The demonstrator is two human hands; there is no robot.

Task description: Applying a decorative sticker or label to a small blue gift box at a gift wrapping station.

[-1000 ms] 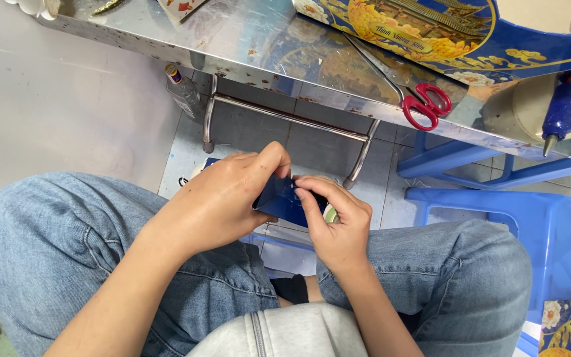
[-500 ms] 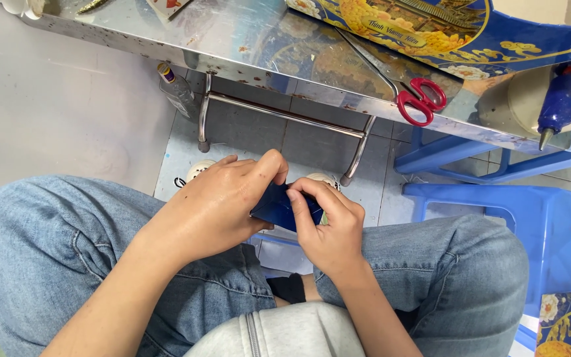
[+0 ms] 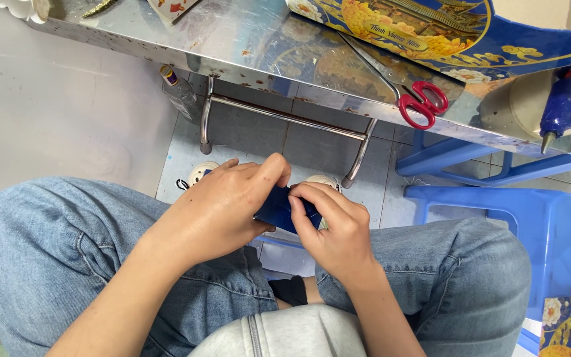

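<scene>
Hands pinching a small dark-blue piece over the lap, near edge of the table.

Both hands close on the dark-blue piece (image 3: 284, 210): left hand (image 3: 223, 211) covers its left part, thumb and forefinger pressed along the top edge, while right hand (image 3: 338, 228) pins the right part with curled fingers, so each grip is shut on it. The piece is held between the knees in blue jeans (image 3: 67, 258), clear of the floor, probably for close two-handed control. Farther off, the steel table (image 3: 246, 46) carries red-handled scissors (image 3: 421, 102) and a blue glue gun (image 3: 566, 102) at far right, within reach. Blue plastic stool (image 3: 530, 218) stands at right.
</scene>
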